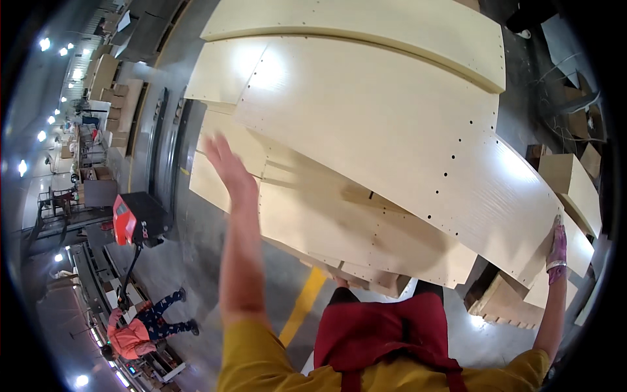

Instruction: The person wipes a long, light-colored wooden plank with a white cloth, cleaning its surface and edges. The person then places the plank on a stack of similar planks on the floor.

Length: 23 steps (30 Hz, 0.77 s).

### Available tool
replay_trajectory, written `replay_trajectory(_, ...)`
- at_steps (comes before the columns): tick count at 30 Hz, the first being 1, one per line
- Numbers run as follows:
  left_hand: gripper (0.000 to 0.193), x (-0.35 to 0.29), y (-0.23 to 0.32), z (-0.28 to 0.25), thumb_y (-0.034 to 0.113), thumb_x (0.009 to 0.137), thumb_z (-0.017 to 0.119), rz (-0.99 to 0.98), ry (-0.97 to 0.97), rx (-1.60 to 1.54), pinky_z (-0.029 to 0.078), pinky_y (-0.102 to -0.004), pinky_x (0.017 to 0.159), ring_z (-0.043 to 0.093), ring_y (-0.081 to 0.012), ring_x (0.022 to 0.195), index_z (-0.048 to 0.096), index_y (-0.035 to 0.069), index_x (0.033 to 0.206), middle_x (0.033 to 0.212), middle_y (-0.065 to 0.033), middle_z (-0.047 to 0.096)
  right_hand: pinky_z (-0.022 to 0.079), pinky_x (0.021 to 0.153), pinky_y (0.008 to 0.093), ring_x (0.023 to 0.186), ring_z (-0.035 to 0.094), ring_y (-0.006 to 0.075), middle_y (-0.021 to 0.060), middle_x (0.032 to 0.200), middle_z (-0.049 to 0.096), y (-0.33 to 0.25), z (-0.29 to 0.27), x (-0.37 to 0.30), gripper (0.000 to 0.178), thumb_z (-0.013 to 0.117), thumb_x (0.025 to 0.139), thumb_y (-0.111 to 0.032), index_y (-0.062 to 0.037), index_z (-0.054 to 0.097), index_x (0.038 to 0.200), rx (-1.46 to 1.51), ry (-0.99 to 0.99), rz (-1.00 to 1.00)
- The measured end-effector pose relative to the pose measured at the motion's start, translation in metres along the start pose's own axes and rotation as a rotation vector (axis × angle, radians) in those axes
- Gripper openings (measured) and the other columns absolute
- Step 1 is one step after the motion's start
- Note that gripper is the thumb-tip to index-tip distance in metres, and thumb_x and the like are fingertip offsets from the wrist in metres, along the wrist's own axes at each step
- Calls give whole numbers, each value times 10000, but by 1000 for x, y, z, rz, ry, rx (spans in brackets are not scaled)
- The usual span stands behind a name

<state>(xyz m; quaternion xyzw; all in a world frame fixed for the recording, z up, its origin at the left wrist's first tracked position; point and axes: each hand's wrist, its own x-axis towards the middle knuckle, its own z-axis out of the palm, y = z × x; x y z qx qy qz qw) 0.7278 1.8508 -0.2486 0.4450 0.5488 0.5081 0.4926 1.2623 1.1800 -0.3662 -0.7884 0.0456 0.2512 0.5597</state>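
Note:
A long cream panel (366, 111) with rows of small dark holes lies askew across a stack of similar panels. My right hand (557, 251), in a pink-purple glove, grips this panel at its right end; part of the fingers is hidden. My left hand (230, 166) is bare and raised above the left end of the stack, blurred by motion, fingers stretched out and holding nothing. Beneath the askew panel, a lower cream panel (313, 212) shows with shadows on it. Another cream panel (366, 19) lies along the far side.
A red and black pallet truck (138, 219) stands at left, with a person in an orange top (134, 336) near its handle. Wooden blocks (506, 300) sit under the stack at right. Cream boards (569, 186) lie beyond my right hand. A yellow line (304, 306) crosses the floor.

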Motion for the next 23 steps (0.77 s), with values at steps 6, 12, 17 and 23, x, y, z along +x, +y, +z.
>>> replay_trajectory(6, 558, -68, -44, 35, 311, 967, 552, -410, -267, -195, 444, -461, 970, 469, -261, 1202, 299, 104, 1419, 1368, -116, 412, 357, 1067, 323, 1262, 443, 138, 22, 1400, 463, -27, 89, 44, 637, 572, 944, -377, -98, 334, 1464, -101, -85, 11)
replay_trajectory(12, 324, 13, -39, 38, 244, 958, 581, -410, -146, -268, 499, -359, 837, 541, -196, 974, 475, 80, 1217, 1091, -61, 557, 354, 1064, 300, 1268, 472, 151, 33, 1405, 491, -47, 183, 93, 597, 551, 952, -350, -83, 360, 1451, -248, -375, -204)
replay_trajectory(17, 355, 63, -36, 35, 336, 987, 526, -411, -96, -130, 512, -318, 798, 562, -185, 949, 479, 50, 1192, 1056, -74, 572, 465, 695, 241, 827, 572, 78, 8, 983, 616, -107, 290, 68, 376, 589, 939, -354, -82, 577, 1197, -281, -453, -254)
replay_trajectory(23, 419, 112, -47, 30, 373, 972, 546, -351, -53, -125, 535, -300, 741, 582, -211, 910, 463, 45, 1219, 1064, -110, 579, 453, 710, 224, 834, 542, 73, 7, 957, 600, -118, 345, 43, 372, 569, 952, -360, -75, 558, 1192, -237, -484, -508)
